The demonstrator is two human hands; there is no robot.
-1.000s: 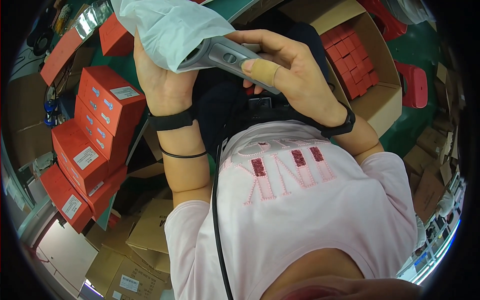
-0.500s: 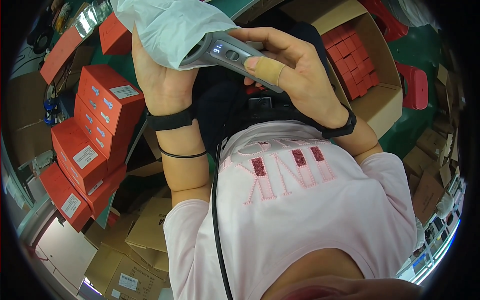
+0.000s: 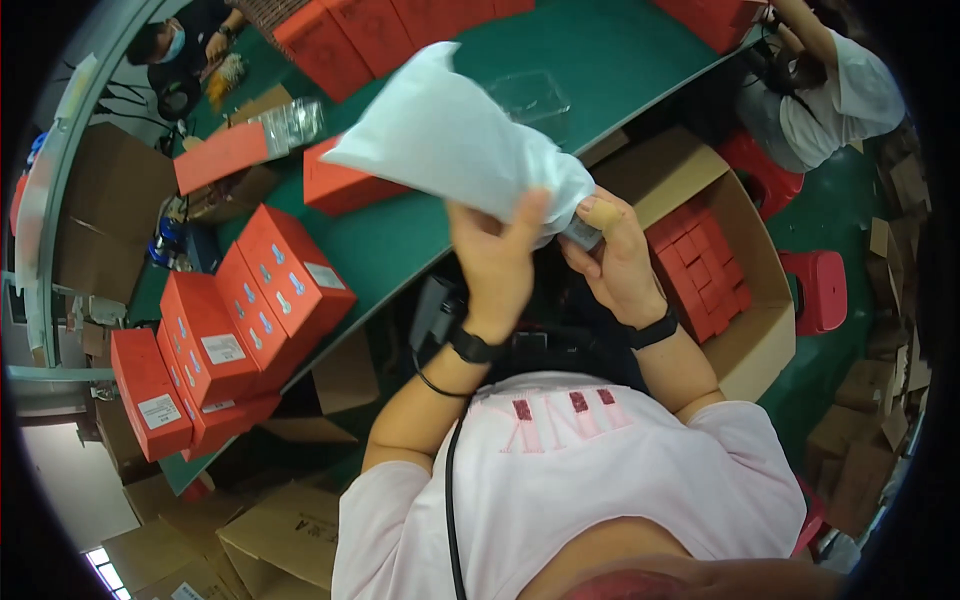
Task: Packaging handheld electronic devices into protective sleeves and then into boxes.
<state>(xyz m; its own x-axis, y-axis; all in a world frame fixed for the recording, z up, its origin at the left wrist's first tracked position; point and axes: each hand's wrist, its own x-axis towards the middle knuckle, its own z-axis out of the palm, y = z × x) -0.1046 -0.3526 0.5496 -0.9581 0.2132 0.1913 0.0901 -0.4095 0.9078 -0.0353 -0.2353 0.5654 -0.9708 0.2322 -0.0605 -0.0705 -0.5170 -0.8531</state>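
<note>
A white soft bag (image 3: pixel 450 140) is drawn over a grey handheld device (image 3: pixel 582 234), and only the end of its handle shows. The device's round head is hidden inside. My right hand (image 3: pixel 625 262) is closed round that handle end and the bag's gathered mouth, a tan bandage on its thumb. On the bag's near side, my left hand (image 3: pixel 492 265) grips the white material, its fingers a little blurred. The bag's wide end points up and left, above the green table (image 3: pixel 620 60).
Red boxes (image 3: pixel 210 345) are stacked at the table's left edge. A clear plastic tray (image 3: pixel 530 95) lies beyond the bag. Right of my lap stands an open carton (image 3: pixel 765 310) holding small red boxes. Two other people (image 3: pixel 190 50) sit at the far left and far right; red stools (image 3: pixel 820 290) are at the right.
The bag has moved right and now covers the device's display and button, visible before. My left hand has come out from under the bag. My view has shifted to show more of the table.
</note>
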